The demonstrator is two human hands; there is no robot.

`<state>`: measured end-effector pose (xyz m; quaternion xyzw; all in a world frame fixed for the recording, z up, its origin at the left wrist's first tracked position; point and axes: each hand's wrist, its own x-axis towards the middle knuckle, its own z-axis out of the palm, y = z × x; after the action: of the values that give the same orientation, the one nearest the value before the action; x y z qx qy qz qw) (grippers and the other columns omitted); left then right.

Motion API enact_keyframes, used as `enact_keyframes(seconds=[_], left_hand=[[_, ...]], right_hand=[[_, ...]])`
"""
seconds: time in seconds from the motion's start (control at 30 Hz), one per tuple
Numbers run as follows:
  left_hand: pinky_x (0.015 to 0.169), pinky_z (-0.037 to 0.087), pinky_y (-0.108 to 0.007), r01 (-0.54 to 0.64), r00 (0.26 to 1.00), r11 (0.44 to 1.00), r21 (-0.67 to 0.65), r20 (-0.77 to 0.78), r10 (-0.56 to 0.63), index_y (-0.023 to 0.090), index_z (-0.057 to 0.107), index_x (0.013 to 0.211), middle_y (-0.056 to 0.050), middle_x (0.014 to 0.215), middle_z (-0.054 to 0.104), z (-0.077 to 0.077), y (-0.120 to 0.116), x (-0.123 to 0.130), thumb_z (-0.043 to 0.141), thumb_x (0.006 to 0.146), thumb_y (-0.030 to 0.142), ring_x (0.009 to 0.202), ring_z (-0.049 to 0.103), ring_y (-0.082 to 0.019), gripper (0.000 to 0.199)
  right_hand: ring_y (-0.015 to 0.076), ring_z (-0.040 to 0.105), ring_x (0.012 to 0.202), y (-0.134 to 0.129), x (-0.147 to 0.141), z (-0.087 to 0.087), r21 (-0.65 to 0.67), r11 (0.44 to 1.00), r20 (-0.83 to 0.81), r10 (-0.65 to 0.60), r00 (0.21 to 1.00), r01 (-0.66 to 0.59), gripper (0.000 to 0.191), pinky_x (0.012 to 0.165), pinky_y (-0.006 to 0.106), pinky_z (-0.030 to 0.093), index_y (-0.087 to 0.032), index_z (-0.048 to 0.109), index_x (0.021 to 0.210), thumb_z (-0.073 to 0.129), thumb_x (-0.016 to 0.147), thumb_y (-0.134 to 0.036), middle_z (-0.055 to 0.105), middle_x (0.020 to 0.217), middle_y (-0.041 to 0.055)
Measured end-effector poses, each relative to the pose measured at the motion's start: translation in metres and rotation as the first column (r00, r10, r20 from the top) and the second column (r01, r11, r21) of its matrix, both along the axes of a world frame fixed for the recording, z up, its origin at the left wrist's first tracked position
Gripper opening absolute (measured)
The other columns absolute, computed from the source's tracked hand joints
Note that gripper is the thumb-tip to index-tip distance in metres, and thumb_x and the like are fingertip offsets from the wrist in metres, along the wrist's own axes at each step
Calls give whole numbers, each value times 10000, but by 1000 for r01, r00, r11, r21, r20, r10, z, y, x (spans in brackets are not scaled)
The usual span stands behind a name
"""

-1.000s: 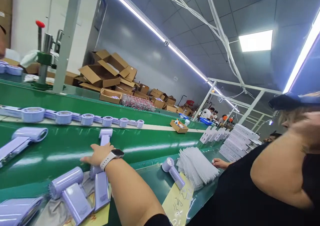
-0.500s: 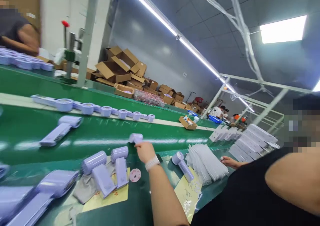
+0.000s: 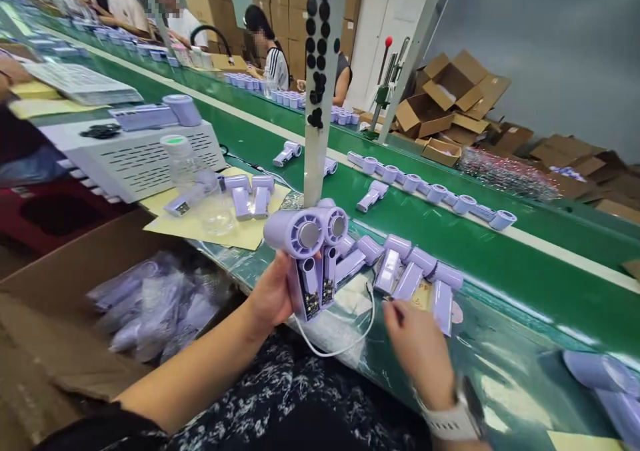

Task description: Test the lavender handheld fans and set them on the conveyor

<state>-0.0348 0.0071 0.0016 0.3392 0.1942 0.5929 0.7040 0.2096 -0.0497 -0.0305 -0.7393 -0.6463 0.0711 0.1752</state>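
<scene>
In my left hand (image 3: 274, 290) are at least two lilac handheld fans (image 3: 294, 232), held upright side by side. Their handles are uncovered, showing a cell and a circuit board (image 3: 311, 302) inside. A white cable (image 3: 336, 354) loops below them toward my right hand (image 3: 420, 344). That hand, with a white-strapped watch, is closed near the cable's upper end; whatever its fingertips grip is too small to make out. Several more lilac fans (image 3: 409, 279) lie on the bench just beyond it, partly over yellow paper.
A green conveyor belt (image 3: 540, 304) runs behind the bench, with fans along its white strip. A metal post (image 3: 315, 164) rises ahead. To the left are a white vented box (image 3: 145, 164), a clear jar (image 3: 177, 158) and a carton (image 3: 45, 264) of bagged parts. Several people sit across the belt.
My view has swung left. The watch-wearing hand, earlier at a fan by the belt's edge, is now closed near the cable. My left hand has come into view holding fans.
</scene>
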Motion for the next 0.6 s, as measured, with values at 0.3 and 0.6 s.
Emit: enact_keyframes(seconds=[0.3,0.6], left_hand=[[976,604,-459,-66,998,998,13,5,66,178,725,796,-98,959,776,3,-6,-9,781,625,811,1187,691,-369,658],[1028,567,-519,49,991,999,19,121,-51,190,610,723,-106,1071,762,21,6,45,691,655,886,1296,625,-394,704]], right_hand=[[206,715,786,2,-37,2,-161,943,-342,223,913,-291,126,728,288,535,-220,533,887,483,991,-271,725,843,74],[142,582,572,-23,-51,40,28,904,-748,303,591,-427,367,573,248,412,-210,603,636,561,966,-366,618,577,-5]])
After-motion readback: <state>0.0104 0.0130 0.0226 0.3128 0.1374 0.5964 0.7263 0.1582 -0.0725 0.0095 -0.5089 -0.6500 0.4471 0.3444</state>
